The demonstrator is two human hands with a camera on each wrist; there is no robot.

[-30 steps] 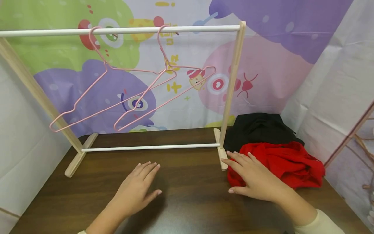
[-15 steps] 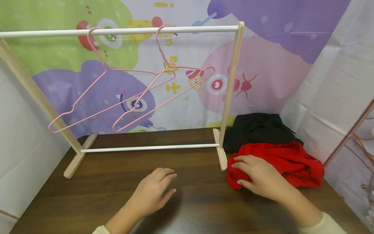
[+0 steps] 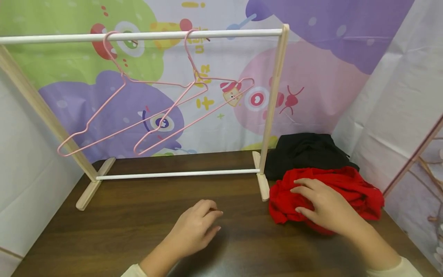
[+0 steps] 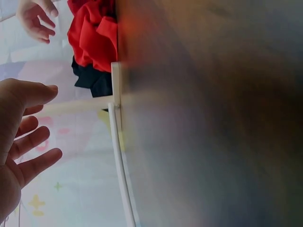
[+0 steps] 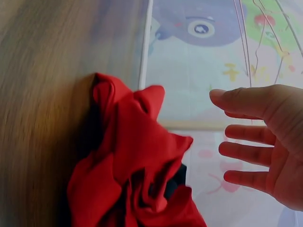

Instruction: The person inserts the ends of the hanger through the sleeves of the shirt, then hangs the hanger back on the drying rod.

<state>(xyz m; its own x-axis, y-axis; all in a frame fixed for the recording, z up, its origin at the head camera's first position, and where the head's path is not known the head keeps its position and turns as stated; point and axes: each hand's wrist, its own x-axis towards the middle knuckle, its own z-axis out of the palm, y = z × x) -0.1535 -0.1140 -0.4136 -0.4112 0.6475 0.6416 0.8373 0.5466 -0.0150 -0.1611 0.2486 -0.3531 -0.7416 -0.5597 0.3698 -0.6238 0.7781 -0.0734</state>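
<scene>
A crumpled red cloth (image 3: 287,198), perhaps a garment, lies in a heap on the right of the table. My right hand (image 3: 325,206) hovers over it with loosely bent fingers, and the right wrist view shows a gap between those fingers (image 5: 246,151) and the red cloth (image 5: 142,146). Over the bare wood in front of the rack is my left hand (image 3: 194,227), relaxed and holding nothing. Behind the red heap sits a black cloth (image 3: 308,152). Two pink hangers (image 3: 100,109) hang from the rack's white top rail (image 3: 152,35).
The wooden rack's right post (image 3: 273,100) stands close beside the cloth heaps, its foot (image 3: 263,186) next to the red one. A white lower bar (image 3: 180,174) runs just above the dark table (image 3: 104,238). A printed backdrop (image 3: 308,77) closes off the back.
My left hand has moved right across the table, and its fingers have bent more. My right hand has shifted right, farther over the red cloth. The rack and hangers look unmoved.
</scene>
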